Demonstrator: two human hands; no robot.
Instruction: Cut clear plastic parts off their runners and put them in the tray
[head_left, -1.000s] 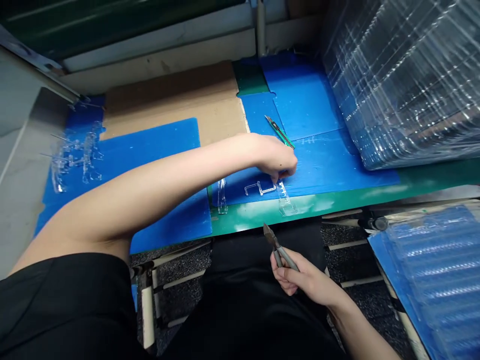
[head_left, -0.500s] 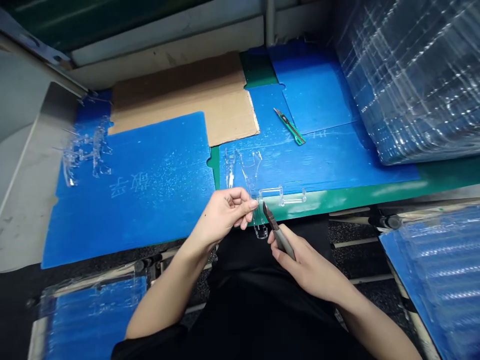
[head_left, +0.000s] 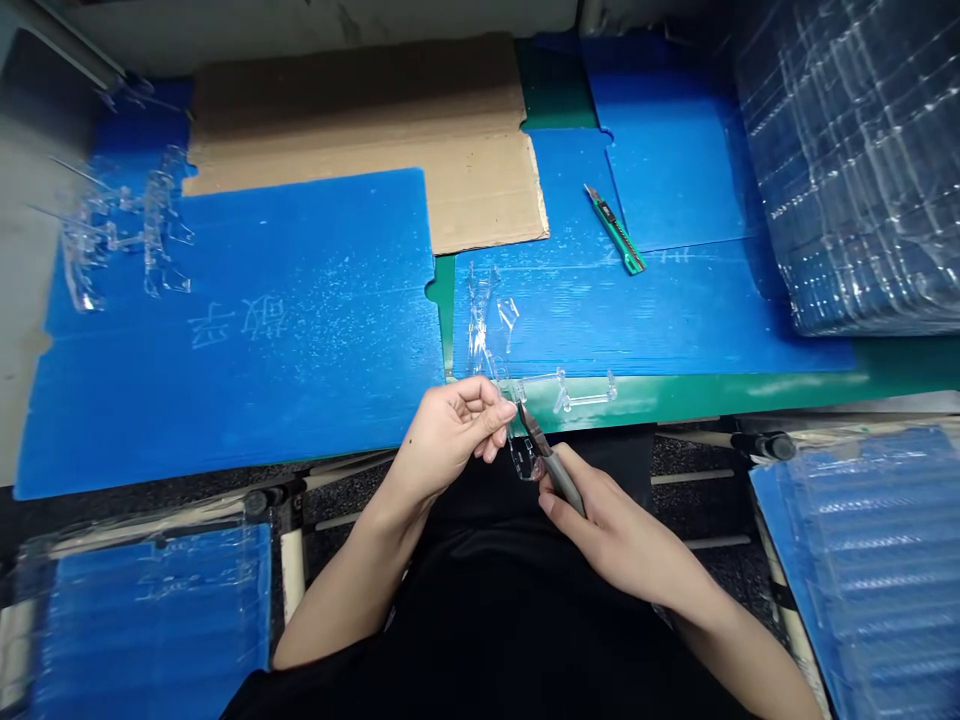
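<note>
Near the front edge of the table, my left hand (head_left: 461,430) pinches a clear plastic part (head_left: 527,458) between thumb and fingers. My right hand (head_left: 592,510) is wrapped round grey-handled nippers (head_left: 559,475), whose dark jaws touch or nearly touch the clear plastic by my left fingertips. A thin clear frame piece (head_left: 589,400) extends to the right from there over the green edge. Just beyond my left hand, another clear piece (head_left: 478,315) lies on the blue sheet.
A green utility knife (head_left: 616,232) lies on the blue sheet (head_left: 525,340). Clear parts (head_left: 124,235) are heaped at the left, near cardboard (head_left: 480,180). Wrapped clear trays (head_left: 862,200) stand back right. More trays (head_left: 885,560) sit lower right and a blue-lined stack (head_left: 157,620) lower left.
The nipper jaws have come closer to my left fingertips and the clear part. The view has shifted, so the table items appear higher in the picture.
</note>
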